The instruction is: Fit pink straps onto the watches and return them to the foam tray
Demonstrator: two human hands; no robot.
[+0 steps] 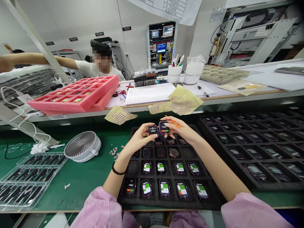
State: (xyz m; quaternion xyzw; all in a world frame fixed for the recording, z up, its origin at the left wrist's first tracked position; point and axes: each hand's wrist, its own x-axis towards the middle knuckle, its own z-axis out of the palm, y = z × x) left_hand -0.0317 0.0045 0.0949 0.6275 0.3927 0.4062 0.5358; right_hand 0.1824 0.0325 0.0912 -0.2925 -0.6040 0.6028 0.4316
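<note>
Head view: one smartwatch (153, 130) is being pinched by the left hand (142, 136), another (163, 127) by the right hand (184, 130) (orange stick (173, 121) included), above the foam tray's (133, 168) far edge.

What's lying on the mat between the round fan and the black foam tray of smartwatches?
A loose scatter of small pale scraps lies on the green mat between the fan and the tray, in the head view.
</note>
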